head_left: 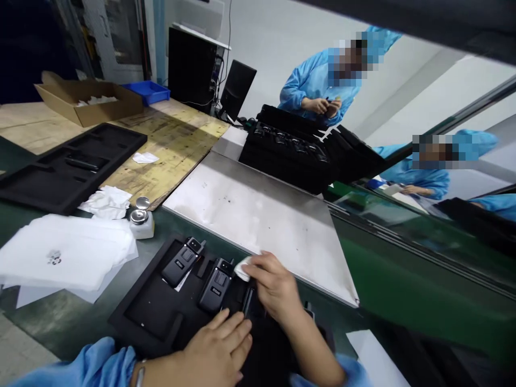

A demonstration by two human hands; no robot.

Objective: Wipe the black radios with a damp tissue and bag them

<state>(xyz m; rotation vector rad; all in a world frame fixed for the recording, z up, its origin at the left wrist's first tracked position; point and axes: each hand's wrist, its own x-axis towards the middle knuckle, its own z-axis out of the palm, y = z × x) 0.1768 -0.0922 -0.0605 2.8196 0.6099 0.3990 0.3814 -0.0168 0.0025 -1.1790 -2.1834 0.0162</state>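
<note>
My right hand (274, 285) pinches a folded white wipe (242, 269) above a black foam tray (135, 306). My left hand (220, 349) lies flat with its fingers stretched out over the tray's near side; what is under the palm is hidden. Between the two hands, a black device (249, 301) shows only in part. Two black handheld units with stubby antennas and a small white-lettered label sit in the tray left of my hands: one radio-like unit (183, 263) at the left, another radio-like unit (216, 286) closer to my left fingertips.
White sheets (64, 252) and a dispenser bottle (142, 223) with its metal lid up stand left. Beyond are crumpled wipes (107, 201), another foam tray (36, 185), a cardboard box (92, 110) and a white board (262, 209). Co-workers in blue work behind a black case (286, 156).
</note>
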